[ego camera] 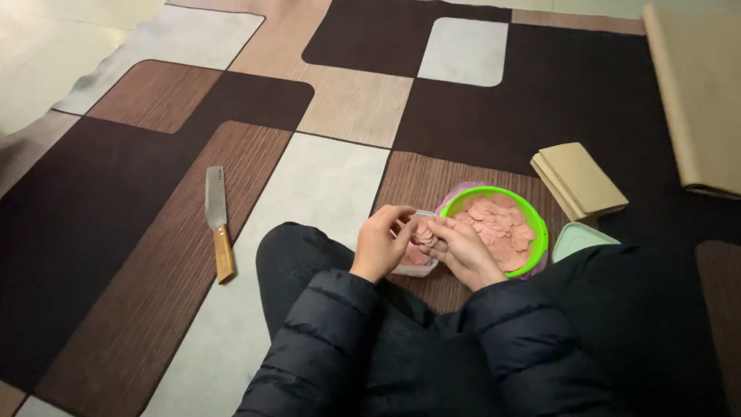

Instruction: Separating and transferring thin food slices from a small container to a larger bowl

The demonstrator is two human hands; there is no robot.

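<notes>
Hands meet over the small clear tub (414,261): left hand (380,243) grips its rim, right hand (461,249) pinches pink slices (423,234) inside.

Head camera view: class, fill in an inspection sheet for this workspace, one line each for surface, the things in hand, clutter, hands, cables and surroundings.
Surface: patterned carpet in brown, beige and dark blocks; the person sits on it.
Things in hand: small clear container with pink slices, held between both hands; green bowl full of the same pink slices just beside it.
Clutter: knife with wooden handle lying apart on the carpet; pale green lid by the bowl; stack of folded tan paper; large tan sheet at the edge.
Hands: left hand and right hand both at the container, fingers curled.
Cables: nothing seen.
Surroundings: pale floor beyond the carpet.
</notes>
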